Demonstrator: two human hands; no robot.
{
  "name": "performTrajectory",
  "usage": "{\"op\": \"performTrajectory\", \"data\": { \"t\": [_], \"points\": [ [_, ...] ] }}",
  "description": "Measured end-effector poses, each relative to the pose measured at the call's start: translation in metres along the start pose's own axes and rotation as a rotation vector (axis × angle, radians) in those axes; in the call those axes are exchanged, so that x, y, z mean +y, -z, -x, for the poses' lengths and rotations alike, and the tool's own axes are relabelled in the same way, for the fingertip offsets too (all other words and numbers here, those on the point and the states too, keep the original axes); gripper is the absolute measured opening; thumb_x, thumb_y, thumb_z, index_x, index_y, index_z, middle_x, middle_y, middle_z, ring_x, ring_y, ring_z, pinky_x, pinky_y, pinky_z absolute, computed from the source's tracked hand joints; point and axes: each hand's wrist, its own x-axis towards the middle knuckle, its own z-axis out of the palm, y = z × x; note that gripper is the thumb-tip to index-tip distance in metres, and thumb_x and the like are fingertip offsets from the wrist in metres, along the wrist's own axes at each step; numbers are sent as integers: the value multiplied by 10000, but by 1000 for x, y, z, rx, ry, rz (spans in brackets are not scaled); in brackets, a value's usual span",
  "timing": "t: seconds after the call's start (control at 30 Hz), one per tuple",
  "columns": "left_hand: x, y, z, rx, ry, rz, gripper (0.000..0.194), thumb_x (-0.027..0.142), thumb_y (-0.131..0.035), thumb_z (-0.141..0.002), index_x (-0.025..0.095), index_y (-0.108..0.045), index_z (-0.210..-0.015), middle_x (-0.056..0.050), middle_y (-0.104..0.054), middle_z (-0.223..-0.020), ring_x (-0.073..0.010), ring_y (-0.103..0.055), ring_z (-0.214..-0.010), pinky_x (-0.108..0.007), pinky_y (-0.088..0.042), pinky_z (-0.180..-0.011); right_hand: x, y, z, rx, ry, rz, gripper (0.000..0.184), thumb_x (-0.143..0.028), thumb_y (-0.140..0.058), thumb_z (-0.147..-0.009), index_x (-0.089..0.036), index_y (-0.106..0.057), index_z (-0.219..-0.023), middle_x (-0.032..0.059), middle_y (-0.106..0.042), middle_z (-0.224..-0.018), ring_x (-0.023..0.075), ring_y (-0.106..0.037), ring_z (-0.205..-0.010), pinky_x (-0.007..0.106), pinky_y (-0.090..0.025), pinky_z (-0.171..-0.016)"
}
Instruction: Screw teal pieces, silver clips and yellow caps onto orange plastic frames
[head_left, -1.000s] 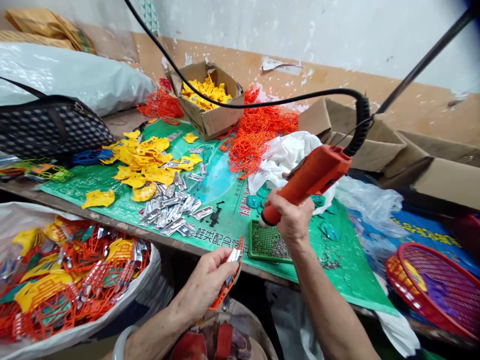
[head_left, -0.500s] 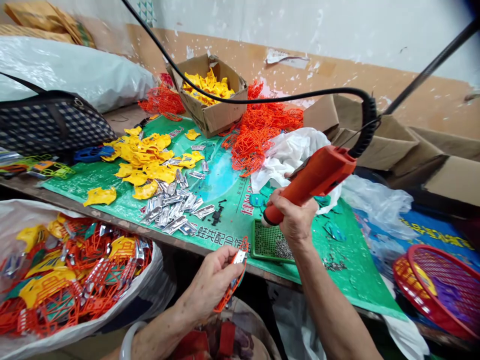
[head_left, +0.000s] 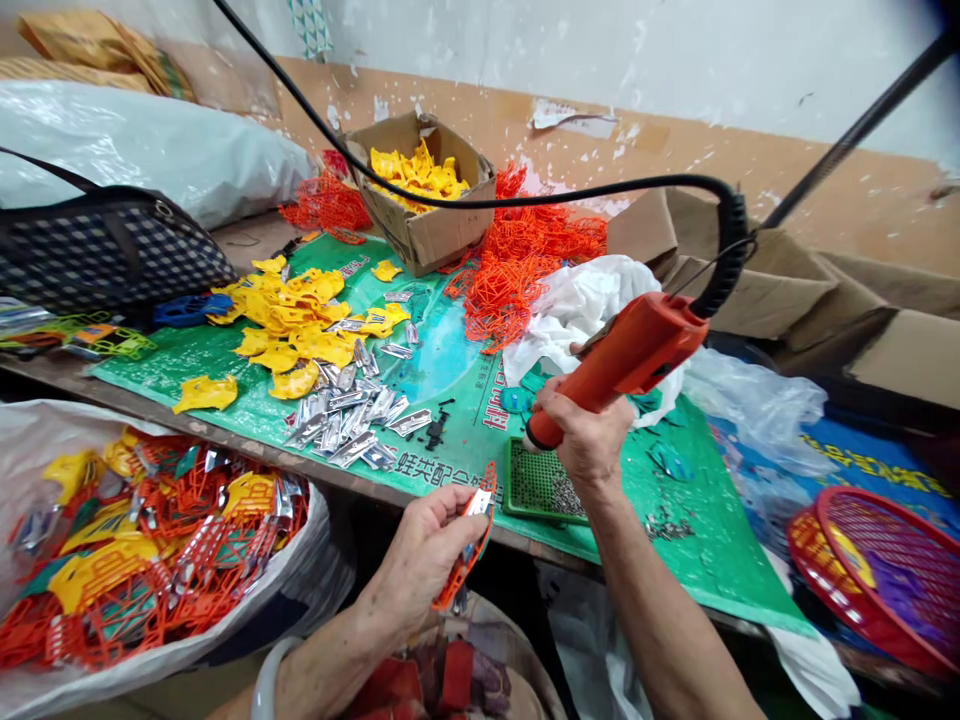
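My left hand (head_left: 431, 545) pinches an orange plastic part with a metal plate (head_left: 478, 503) just off the table's front edge. Wrapped around a red electric screwdriver (head_left: 619, 365) is my right hand (head_left: 596, 435), holding the tool slanted with its dark nose down and to the left. That nose hovers over a green basket (head_left: 516, 490) with small screws (head_left: 568, 497) in it; the bit itself cannot be made out. Shiny metal plates (head_left: 352, 420) lie piled left of centre, beside a heap of yellow plastic pieces (head_left: 300, 310).
An open white sack (head_left: 330, 560) of yellow and orange parts stands at lower left. A cardboard box (head_left: 431, 235) holds yellow pieces, next to tangled orange plastic frames (head_left: 517, 260). A black cable (head_left: 525, 200) arches across. At right lies a red mesh basket (head_left: 900, 530).
My left hand has lifted very slightly with the orange part, still pinched. My right hand keeps the screwdriver in nearly the same place. The view has shifted a little.
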Motion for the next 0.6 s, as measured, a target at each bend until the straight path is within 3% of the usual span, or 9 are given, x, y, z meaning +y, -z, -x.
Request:
{"op": "performTrajectory", "data": {
  "t": [0.23,0.4,0.6],
  "points": [
    [-6,0,-5,-26,-2,35,211,281,-685,-716,137,-700,-869,36,-572,-651,-82,-416,-560,-213,-278,-545,-43,2,0,-12,38,-207,134,-170,-721,-597,-178,-605,-664,-31,-581,-605,135,-554,-508,310,-476,-524],
    [-8,0,-8,-1,-1,78,226,274,-713,-704,146,-727,-890,19,-629,-690,-89,-463,-582,-218,-310,-567,-76,1,21,-172,58,-286,282,-150,-631,-683,-240,-627,-950,-40,-557,-629,141,-554,-550,337,-505,-574],
    [-11,1,-10,-14,7,140,230,258,-742,-672,141,-726,-870,3,-669,-725,-95,-503,-595,-219,-334,-580,-79,-4,42,-240,28,-326,449,-138,-633,-684,-290,-586,-1104,-39,-570,-671,144,-553,-587,343,-511,-603]
  ]
}}
